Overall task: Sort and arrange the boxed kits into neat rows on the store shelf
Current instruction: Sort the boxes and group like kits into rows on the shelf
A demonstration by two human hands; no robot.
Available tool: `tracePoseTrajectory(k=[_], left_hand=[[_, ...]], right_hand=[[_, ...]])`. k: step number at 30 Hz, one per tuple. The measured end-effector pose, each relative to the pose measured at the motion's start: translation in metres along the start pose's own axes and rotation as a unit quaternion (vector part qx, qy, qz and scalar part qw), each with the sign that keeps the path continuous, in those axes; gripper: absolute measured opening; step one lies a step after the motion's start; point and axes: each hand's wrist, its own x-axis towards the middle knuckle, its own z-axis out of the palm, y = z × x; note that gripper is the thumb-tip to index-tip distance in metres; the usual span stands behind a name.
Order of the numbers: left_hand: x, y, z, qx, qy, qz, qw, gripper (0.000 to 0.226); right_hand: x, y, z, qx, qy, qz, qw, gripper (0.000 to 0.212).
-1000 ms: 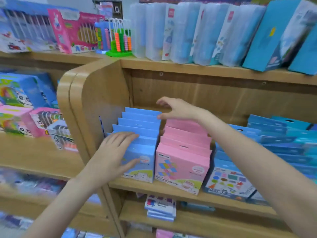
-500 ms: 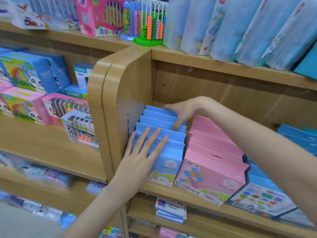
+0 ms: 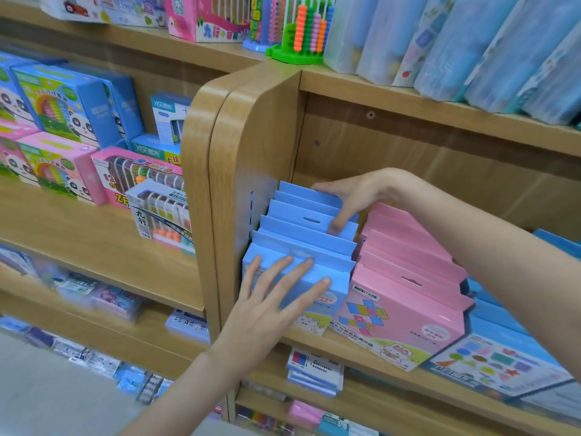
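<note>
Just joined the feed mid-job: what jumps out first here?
Two hands work a row of light blue boxed kits against the shelf's wooden side panel: the left hand lies flat on the front box, the right hand grips boxes at the back. A pink row stands right beside it.

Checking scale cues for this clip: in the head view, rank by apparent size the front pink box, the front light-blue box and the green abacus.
1. Front pink box, clearly largest.
2. Front light-blue box, though the left hand covers much of it.
3. Green abacus, smallest, but it stands farther away and is cut off at the top, so this is unsure.
</note>
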Motion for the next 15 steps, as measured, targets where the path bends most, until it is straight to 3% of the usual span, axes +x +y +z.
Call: tracePoseTrajectory(k=[11,15], left_hand=[[-0.008,-0.014,-0.005,0.015,0.041,0.050,0.998,0.089],[-0.008,-0.016,-0.007,0.017,0.036,0.049,0.998,0.090]], right_hand=[[-0.010,-0.010,0.008,0.006,0.003,0.000,1.000,0.074],[-0.013,-0.008,0.015,-0.025,0.054,0.002,0.998,0.087]])
